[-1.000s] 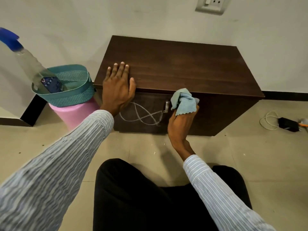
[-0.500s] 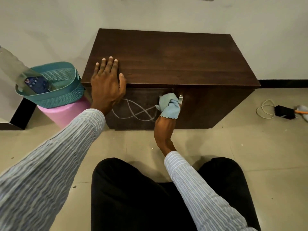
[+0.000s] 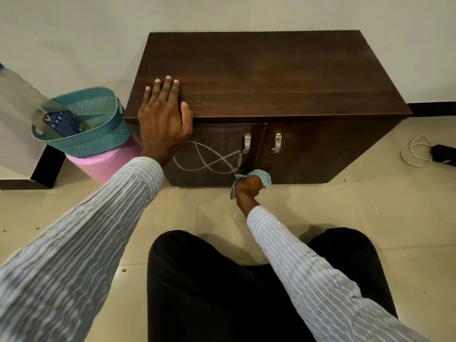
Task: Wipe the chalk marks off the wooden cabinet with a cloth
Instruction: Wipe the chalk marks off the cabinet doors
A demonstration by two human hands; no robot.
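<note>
Head view looks down on a dark wooden cabinet standing on the tiled floor against the wall, with looping white chalk marks drawn across its left door. The right hand is closed around a bunched light-blue cloth, pressed low against the cabinet front near the seam between the two doors, just at the right end of the loops. The left hand lies open and flat on the top's front left edge, bracing. To do this stroke well, I judge the cloth should be spread wider under the palm and carried leftward in overlapping passes with firm, even pressure, working round the metal handles rather than over them, while the braced hand keeps the body steady. Hard to make out: the left end of the marks runs behind the left wrist, so their full extent is hidden; whether faint chalk haze covers the door is unclear. A teal basket on a pink stool sits left, its contents partly cut off.
</note>
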